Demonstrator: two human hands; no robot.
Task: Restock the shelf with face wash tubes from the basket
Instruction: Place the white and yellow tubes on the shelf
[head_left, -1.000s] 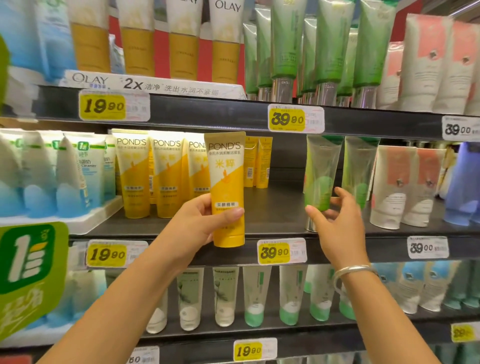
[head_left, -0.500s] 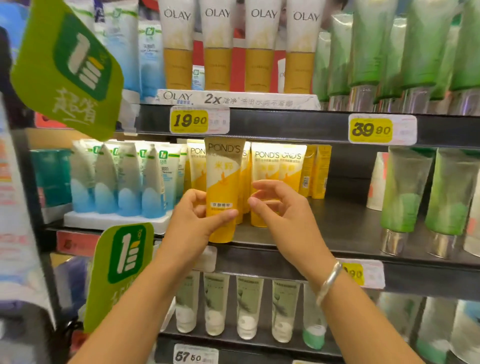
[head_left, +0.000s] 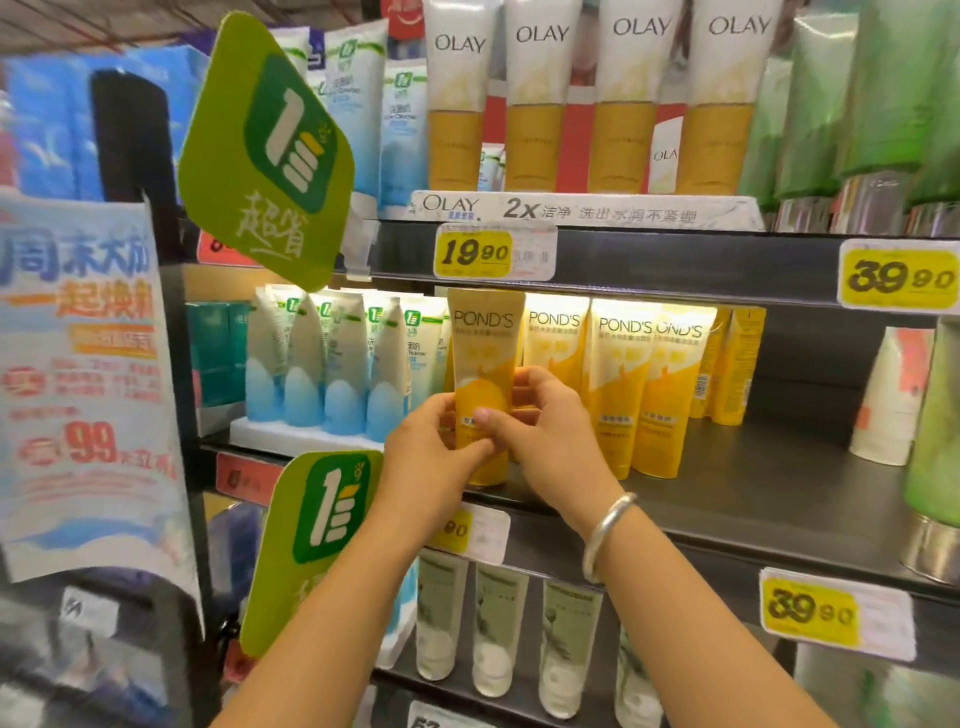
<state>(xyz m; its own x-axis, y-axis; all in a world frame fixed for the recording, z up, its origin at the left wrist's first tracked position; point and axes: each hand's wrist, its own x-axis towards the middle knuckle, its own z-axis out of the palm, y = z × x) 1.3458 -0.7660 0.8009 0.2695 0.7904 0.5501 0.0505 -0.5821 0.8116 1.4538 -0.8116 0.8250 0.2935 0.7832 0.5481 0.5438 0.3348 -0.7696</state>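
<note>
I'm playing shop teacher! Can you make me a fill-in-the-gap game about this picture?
1. Both hands hold a yellow tube that says ____.
2. The right hand has a silver ____ on its wrist.
3. The top-shelf tubes say ____.
4. The price tag above the held tube reads ____.

Missing words: POND'S, bracelet, OLAY, 19.90

Top shelf: four white-and-gold tubes (head_left: 540, 104) read "OLAY"; tray strip (head_left: 582, 210) below reads "OLAY 2x". Shelf-edge tag (head_left: 475, 253): "19 90". Tag at right (head_left: 901, 275): "39 90". Middle shelf: yellow tubes (head_left: 623, 384) read "POND'S", same on the held tube (head_left: 485, 358). Lower right tag (head_left: 810, 613): "39 90". Blurred hanging poster (head_left: 88, 374), left: "99".
</note>
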